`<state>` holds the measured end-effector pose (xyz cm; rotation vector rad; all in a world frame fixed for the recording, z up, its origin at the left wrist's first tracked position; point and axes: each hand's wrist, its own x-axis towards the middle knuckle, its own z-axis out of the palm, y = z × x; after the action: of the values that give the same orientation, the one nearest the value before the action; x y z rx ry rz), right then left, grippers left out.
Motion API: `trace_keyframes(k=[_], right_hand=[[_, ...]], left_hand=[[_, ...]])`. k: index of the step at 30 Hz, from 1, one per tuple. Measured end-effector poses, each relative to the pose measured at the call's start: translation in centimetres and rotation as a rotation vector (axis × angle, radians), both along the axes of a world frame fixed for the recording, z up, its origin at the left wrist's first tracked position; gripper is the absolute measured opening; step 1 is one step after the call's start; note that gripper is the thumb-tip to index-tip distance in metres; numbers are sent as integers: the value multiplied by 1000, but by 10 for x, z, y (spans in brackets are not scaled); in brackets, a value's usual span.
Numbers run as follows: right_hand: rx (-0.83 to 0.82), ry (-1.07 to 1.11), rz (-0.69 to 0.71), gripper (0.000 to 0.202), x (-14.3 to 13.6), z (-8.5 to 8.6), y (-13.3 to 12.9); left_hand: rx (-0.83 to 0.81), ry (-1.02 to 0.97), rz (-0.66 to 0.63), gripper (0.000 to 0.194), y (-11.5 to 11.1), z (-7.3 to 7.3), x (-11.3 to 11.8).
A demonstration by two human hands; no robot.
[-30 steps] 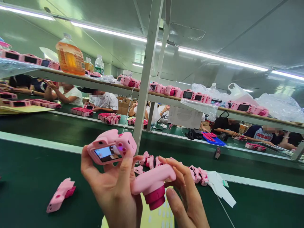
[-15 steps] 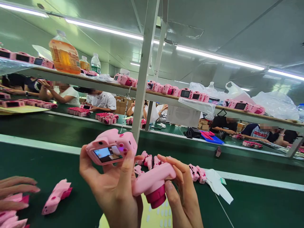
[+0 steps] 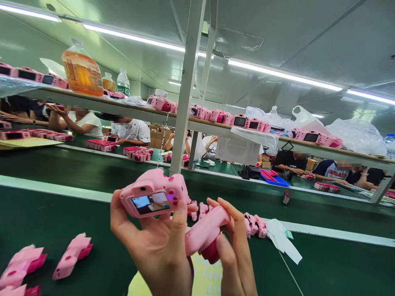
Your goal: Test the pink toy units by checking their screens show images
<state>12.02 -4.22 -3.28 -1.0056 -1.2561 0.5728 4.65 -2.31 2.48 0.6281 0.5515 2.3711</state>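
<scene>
My left hand (image 3: 157, 246) is closed around a pink toy camera (image 3: 177, 187). Its lit screen faces me, and the thumb rests beside the red buttons. A second pink toy camera (image 3: 205, 230) is gripped in my right hand (image 3: 236, 246), tilted with its dark pink lens downward and partly behind my fingers. The lower end of this second camera comes against my left hand. Below both hands lies a yellow sheet (image 3: 205, 273) with small pale stickers on it.
More pink cameras (image 3: 72, 257) lie at left, with others (image 3: 256, 226) in a row behind my right hand beside a white cloth-like piece (image 3: 282, 238). A post (image 3: 188, 90) carries a shelf with cameras and bottles (image 3: 82, 70). Several people sit across the green bench (image 3: 92, 172).
Both hands have moved a little to the right with their cameras. The right-hand camera has turned, hiding more of its lens. Another person's hand at far left has left the view.
</scene>
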Motion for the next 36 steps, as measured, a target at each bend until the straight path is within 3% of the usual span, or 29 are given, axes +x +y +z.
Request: trace_keyframes(k=[4,11,16,19,24,27,30,33,36], right_hand=[[33,42,17,48,2,5,0],[37,134,145,77,-3,10,1],[-36,239,87,55,-5,12,-1],[-47,245,59,52,-1,15,0],[-56,197,146,50,22,18,8],[-152,277,289,45,44,3,14],[-223,421,375,47,68,-26,9],[-153,358,260,49,87,-60,-10],[-46,80,-25,50,101,-99,-35]], left_hand=[[46,19,17,88,0,1,4],[178,59,79,96,0,-5,12],[243,129,152,94,7,-9,11],[258,151,157,90,12,-10,7],[249,139,121,87,13,-8,6],[250,137,53,88,17,-11,15],[155,122,-121,92,27,-18,26],[67,103,-254,87,33,-19,30],[57,83,-337,80,31,-12,22]])
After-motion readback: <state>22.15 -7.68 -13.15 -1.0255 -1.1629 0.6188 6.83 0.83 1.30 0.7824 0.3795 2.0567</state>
